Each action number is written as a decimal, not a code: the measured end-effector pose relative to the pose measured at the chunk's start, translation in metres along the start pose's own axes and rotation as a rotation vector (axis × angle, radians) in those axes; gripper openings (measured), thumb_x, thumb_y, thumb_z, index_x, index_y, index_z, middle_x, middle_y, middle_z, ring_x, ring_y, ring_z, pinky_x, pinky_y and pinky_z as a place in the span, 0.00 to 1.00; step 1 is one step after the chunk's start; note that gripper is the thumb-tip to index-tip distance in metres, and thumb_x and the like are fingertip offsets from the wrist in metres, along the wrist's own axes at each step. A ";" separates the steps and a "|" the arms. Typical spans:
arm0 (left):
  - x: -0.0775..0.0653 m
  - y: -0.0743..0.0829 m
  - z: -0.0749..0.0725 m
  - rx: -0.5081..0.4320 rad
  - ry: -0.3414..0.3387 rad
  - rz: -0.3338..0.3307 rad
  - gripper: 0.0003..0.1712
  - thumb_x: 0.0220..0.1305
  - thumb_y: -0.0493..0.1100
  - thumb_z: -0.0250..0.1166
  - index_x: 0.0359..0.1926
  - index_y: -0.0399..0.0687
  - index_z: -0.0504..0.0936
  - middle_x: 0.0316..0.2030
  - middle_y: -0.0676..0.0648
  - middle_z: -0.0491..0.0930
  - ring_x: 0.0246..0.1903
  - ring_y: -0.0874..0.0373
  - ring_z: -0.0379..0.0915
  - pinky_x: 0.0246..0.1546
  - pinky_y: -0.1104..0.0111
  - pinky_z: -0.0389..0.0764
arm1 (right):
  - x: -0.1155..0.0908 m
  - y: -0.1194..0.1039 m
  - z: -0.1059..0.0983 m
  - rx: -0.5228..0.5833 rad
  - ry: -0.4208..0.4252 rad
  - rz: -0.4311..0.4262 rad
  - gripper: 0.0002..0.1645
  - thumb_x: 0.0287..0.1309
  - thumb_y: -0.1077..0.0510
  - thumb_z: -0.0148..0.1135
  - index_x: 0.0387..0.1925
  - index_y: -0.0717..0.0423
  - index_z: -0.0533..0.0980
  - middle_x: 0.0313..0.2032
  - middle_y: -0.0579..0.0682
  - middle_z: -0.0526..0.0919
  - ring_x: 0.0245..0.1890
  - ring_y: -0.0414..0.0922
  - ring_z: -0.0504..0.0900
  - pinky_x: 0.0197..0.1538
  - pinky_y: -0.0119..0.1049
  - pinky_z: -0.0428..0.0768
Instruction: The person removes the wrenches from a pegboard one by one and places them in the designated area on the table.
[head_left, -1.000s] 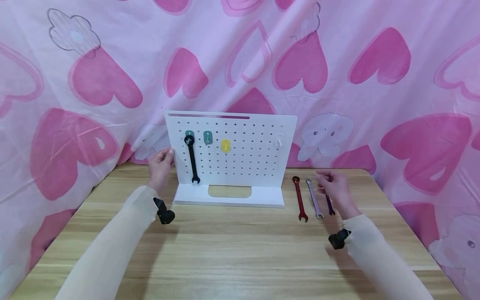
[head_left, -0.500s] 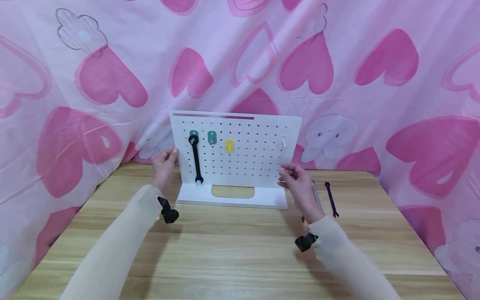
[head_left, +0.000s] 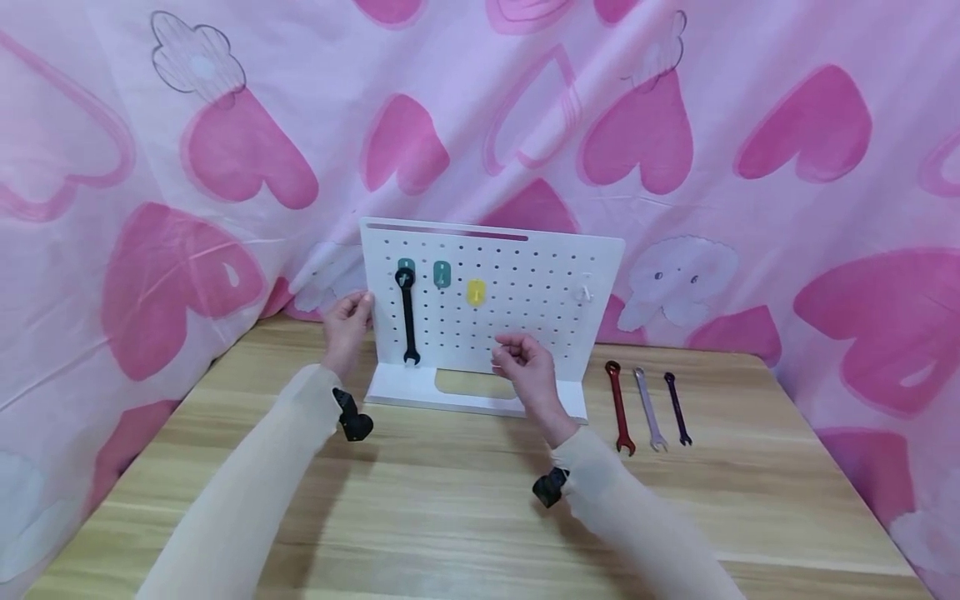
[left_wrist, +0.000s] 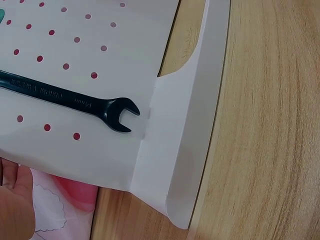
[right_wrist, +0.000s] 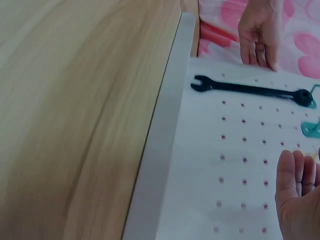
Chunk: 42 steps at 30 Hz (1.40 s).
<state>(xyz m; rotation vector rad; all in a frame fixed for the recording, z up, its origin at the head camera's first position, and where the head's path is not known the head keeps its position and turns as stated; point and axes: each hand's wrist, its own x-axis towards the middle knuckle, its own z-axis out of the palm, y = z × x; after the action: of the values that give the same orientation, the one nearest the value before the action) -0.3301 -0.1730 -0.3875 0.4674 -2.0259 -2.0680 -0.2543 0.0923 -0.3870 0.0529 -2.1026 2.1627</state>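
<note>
A white pegboard [head_left: 517,325] stands upright on its base. A black combination wrench [head_left: 408,321] hangs from a green hook [head_left: 406,265] on its left side. My left hand [head_left: 347,329] grips the board's left edge; in the left wrist view the fingers partly pass behind it. In front of the board's lower middle, my right hand [head_left: 531,375] hovers with loosely bent fingers and nothing visible in them. Another green hook [head_left: 442,274], a yellow hook [head_left: 476,292] and a clear hook [head_left: 585,292] carry nothing.
Right of the board, a red wrench [head_left: 619,407], a silver wrench [head_left: 649,408] and a dark purple wrench [head_left: 678,408] lie side by side on the wooden table [head_left: 450,500]. A pink heart-patterned cloth [head_left: 652,50] hangs behind the table.
My right hand has moved left from beside the wrenches, past the board's right edge, to its front. The left hand stays at the board's edge. The head view has shifted slightly.
</note>
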 end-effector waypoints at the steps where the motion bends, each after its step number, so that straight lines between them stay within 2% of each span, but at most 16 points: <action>1: 0.000 0.000 0.000 -0.002 -0.001 -0.001 0.23 0.66 0.54 0.56 0.56 0.48 0.76 0.54 0.48 0.74 0.48 0.60 0.69 0.57 0.69 0.75 | 0.000 0.001 0.004 0.003 -0.005 0.003 0.14 0.58 0.67 0.60 0.47 0.65 0.75 0.31 0.46 0.77 0.31 0.36 0.79 0.39 0.30 0.84; 8: 0.000 0.000 0.000 0.000 -0.001 0.004 0.22 0.67 0.55 0.56 0.55 0.48 0.76 0.53 0.48 0.74 0.48 0.60 0.69 0.57 0.69 0.75 | 0.006 0.009 0.032 0.024 -0.026 0.017 0.18 0.58 0.65 0.62 0.50 0.63 0.74 0.38 0.49 0.79 0.36 0.38 0.78 0.44 0.31 0.83; 19: 0.002 0.000 0.001 0.001 0.017 0.014 0.21 0.66 0.53 0.57 0.54 0.46 0.77 0.47 0.50 0.77 0.41 0.64 0.71 0.54 0.68 0.77 | 0.018 0.021 0.064 -0.006 -0.003 0.023 0.17 0.58 0.63 0.63 0.50 0.58 0.75 0.43 0.52 0.81 0.41 0.41 0.78 0.48 0.31 0.81; 27: 0.003 -0.001 0.000 -0.006 0.022 0.011 0.21 0.66 0.53 0.57 0.54 0.46 0.77 0.48 0.49 0.76 0.43 0.62 0.71 0.54 0.68 0.76 | 0.023 0.027 0.085 -0.006 -0.017 0.023 0.19 0.57 0.62 0.63 0.52 0.55 0.75 0.47 0.51 0.81 0.47 0.44 0.78 0.54 0.33 0.78; 34: 0.000 0.000 -0.001 0.014 0.003 0.005 0.22 0.67 0.54 0.56 0.56 0.49 0.75 0.55 0.48 0.74 0.51 0.58 0.71 0.55 0.69 0.75 | 0.028 0.030 0.100 0.016 -0.030 0.020 0.20 0.58 0.62 0.63 0.53 0.52 0.74 0.48 0.51 0.80 0.49 0.44 0.78 0.55 0.33 0.78; 42: 0.000 -0.002 0.002 0.039 0.014 0.038 0.21 0.67 0.53 0.56 0.54 0.45 0.77 0.48 0.48 0.76 0.43 0.61 0.70 0.53 0.69 0.77 | 0.032 0.035 0.110 0.027 -0.026 0.034 0.21 0.57 0.61 0.63 0.53 0.49 0.74 0.50 0.49 0.80 0.51 0.43 0.78 0.56 0.33 0.77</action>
<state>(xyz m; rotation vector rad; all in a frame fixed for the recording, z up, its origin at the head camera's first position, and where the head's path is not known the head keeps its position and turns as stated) -0.3305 -0.1711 -0.3897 0.4449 -2.0544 -2.0009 -0.2970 -0.0160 -0.4147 0.0486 -2.1031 2.2211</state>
